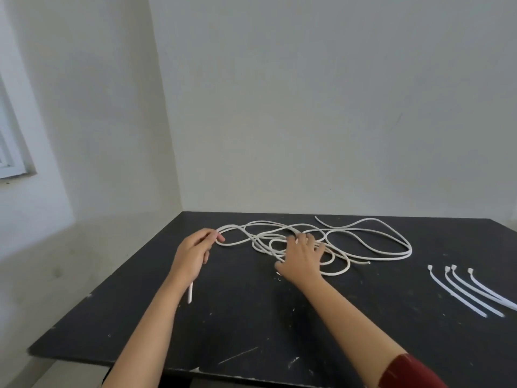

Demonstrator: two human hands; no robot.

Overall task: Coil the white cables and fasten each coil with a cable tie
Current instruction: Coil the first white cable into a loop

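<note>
Head view: loose white cable (363,242) sprawled in round, tangled loops across scuffed matte-black table (251,331).
L hand (193,253) curled round one cable strand, short end poking out below wrist; R hand (300,260) spread flat, pressing centre loops. Four thin white cable ties (472,292) side by side at R, well apart from cable.

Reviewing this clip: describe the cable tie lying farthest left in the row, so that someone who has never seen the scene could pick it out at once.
Start at the black table and go to its right side, past the loose white cable. Four white cable ties lie there side by side, heads toward the wall. The one meant is the leftmost cable tie, nearest the cable, with a small gap to the next pair.
</note>
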